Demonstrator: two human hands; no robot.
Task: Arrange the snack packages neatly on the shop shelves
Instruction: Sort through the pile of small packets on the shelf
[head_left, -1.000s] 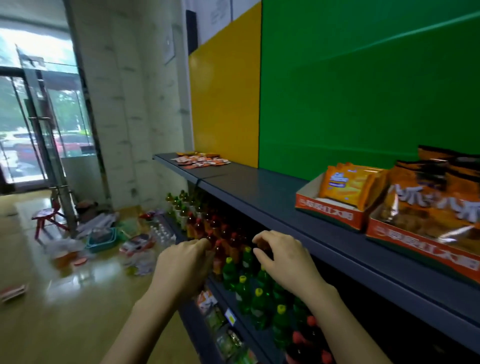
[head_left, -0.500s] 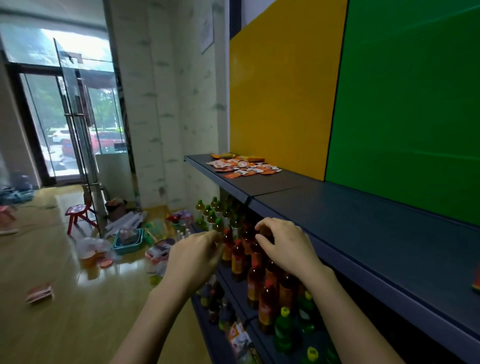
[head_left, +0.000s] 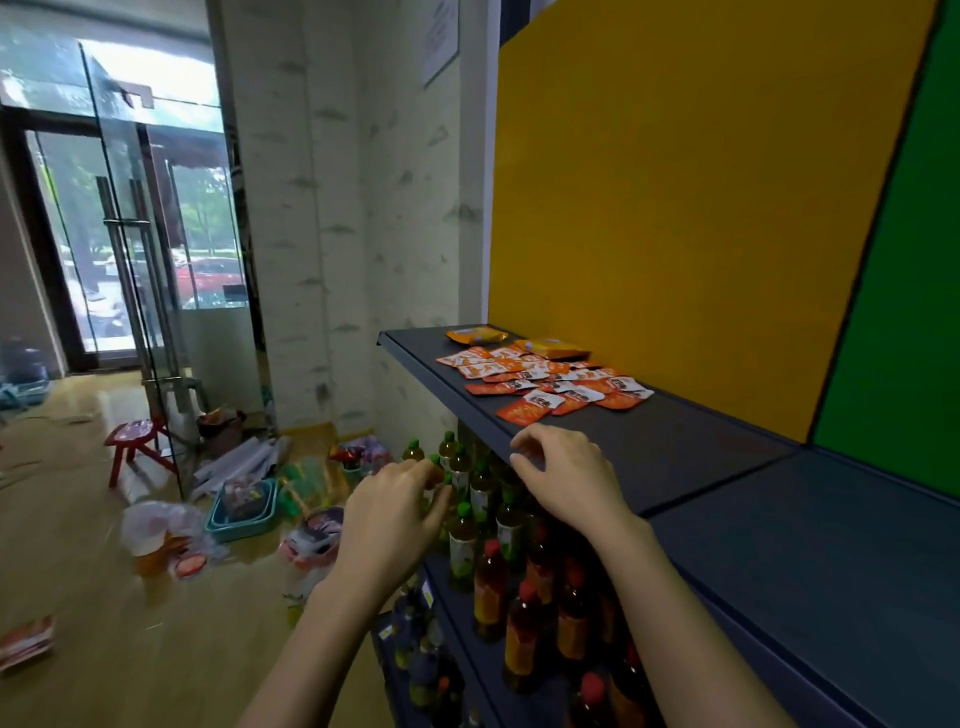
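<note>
- Nearer now to the snack packets than half a second ago, with both hands carried along the shelving in much the same pose.
- Left hand: raised in front of the green-capped bottles, fingers loosely curled, grip slack and holding nothing. Cannot tell whether the fingertips touch a cap.
- Right hand: at the front edge of the top shelf, fingers bent downward, grip loose and empty.
- Snack packets: small orange-and-white sachets scattered flat in an untidy patch on the top shelf, beyond the right hand and apart from it.
- Two larger yellow-orange packs: lying just behind the sachets, near the yellow panel.
- Green panel: to the right of the yellow one.
- Below the top shelf: green-capped bottles toward the far end, red-capped bottles nearer.
- On the floor to the left: red stool, teal basket, loose bags and wrappers, all near a glass door.
</note>
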